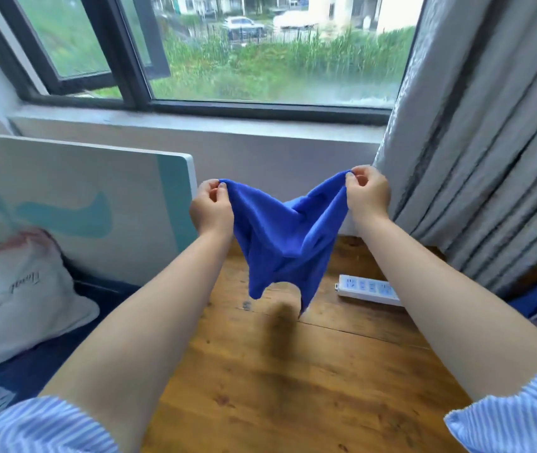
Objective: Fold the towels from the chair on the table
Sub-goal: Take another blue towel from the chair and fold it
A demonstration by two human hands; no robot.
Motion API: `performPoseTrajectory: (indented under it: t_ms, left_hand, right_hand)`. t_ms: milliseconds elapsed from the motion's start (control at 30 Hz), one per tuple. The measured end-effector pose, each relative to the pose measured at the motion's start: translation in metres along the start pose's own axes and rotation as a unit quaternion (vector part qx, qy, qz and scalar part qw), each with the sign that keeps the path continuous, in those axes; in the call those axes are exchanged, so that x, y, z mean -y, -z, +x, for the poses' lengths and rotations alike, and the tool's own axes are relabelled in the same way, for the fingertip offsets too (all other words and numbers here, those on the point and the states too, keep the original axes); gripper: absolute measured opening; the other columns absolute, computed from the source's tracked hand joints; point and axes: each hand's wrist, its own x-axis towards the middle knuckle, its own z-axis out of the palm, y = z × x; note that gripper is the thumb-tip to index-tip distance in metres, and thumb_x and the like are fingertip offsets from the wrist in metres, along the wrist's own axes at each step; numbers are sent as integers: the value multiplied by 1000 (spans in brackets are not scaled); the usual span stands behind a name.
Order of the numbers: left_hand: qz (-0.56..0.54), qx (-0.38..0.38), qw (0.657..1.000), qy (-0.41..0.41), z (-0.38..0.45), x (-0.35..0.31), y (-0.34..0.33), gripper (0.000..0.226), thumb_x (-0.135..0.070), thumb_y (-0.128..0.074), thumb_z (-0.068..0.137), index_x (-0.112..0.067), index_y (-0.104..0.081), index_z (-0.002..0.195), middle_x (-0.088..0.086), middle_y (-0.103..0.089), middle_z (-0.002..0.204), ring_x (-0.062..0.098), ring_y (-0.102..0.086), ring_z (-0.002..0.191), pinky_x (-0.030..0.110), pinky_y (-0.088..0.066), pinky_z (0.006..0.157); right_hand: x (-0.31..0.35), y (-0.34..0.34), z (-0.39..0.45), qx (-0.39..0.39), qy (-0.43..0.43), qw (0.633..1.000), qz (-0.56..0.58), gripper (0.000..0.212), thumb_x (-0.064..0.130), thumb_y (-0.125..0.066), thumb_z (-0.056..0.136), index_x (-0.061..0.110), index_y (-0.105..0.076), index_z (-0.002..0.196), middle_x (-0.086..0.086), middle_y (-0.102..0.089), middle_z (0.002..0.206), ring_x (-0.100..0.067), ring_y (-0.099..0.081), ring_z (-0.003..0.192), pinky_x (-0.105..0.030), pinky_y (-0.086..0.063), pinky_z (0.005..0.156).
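The person is holding a blue towel (281,237) in the air above the far part of the wooden counter (293,387), close to the wall under the window (227,50). The left hand (211,207) is pinching one upper corner and the right hand (363,194) is pinching the other one; on both hands the fingers (219,186) are pressed together on the cloth, thumb against fingertips. The two hands are standing apart at about the same height, so the top edge is sagging between them and the rest of the towel is hanging down freely. Its lower tips are floating just over the counter and are not touching it, as the shadow below is suggesting.

I am judging that the towel is being held like this to let it open by its own weight and to find its straight edge before it is laid flat. The fold itself is not yet begun. The next step is probably asking for the hands to go wider apart, because the cloth is still bunched in the middle.

A white power strip (370,289) is lying near the right edge of the counter, just beside the hanging towel, and it could be getting in the way. At the right edge of the view something blue (535,297) is showing under the curtain (489,125); I cannot tell whether these are more towels on the chair.
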Motion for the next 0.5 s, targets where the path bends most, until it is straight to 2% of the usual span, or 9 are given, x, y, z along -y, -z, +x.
performPoseTrajectory:
  t_ms: [67,133,200,233,300,367,433,500]
  left_hand:
    - [-4,-32,999,-6,9,-5,5,20,-10,-46,92,-1,-61,102,19,-66,101,23,-54,81,24,-40,71]
    - [1,-52,999,11,14,-1,13,19,-10,-44,92,-2,-60,100,15,-64,96,24,-54,84,27,-41,75]
    - [5,-53,997,50,15,12,21,14,-9,-42,91,-11,-55,86,5,-57,86,20,-49,81,28,-40,73]
    - [10,-44,996,77,13,25,26,17,-9,-40,90,-14,-49,76,0,-53,79,19,-46,81,27,-38,71]
    - [41,0,992,119,8,50,34,29,-8,-38,89,-19,-39,63,-5,-44,66,19,-42,80,26,-35,65]
    - [107,60,981,148,-6,83,42,32,-7,-39,88,-18,-36,58,-4,-39,61,21,-39,76,28,-32,57]
    - [177,123,962,169,-26,112,46,33,-6,-40,85,-15,-36,54,0,-38,57,21,-37,73,29,-28,51]
    - [235,184,935,192,-44,133,49,35,-4,-42,84,-12,-36,50,8,-41,57,23,-39,71,30,-28,51]
  right_hand:
    - [6,8,9,-16,-2,998,53,16,11,-49,88,4,-63,94,-9,-62,85,-25,-54,83,-34,-45,79]
    - [3,15,9,-23,-35,993,111,16,7,-49,86,12,-58,74,2,-52,67,-16,-48,71,-23,-42,66]
    - [-10,19,-1,-19,-75,988,136,29,4,-48,83,20,-48,59,5,-43,59,-9,-40,59,-6,-36,49]
    - [-22,18,-10,-9,-97,986,134,32,3,-48,83,20,-45,56,4,-41,58,-7,-37,56,-4,-31,42]
    - [-48,18,-28,26,-152,982,109,33,1,-47,83,18,-44,54,1,-39,57,-8,-35,53,-6,-30,39]
    - [-81,15,-51,90,-226,969,32,27,4,-48,84,13,-49,59,-2,-44,62,-13,-40,55,-17,-36,48]
    - [-114,11,-75,124,-281,951,-43,10,3,-49,84,6,-56,76,-11,-49,77,-23,-44,71,-26,-33,54]
    - [-142,8,-98,148,-321,930,-98,6,3,-49,82,2,-54,87,-16,-48,88,-24,-43,81,-28,-29,53]
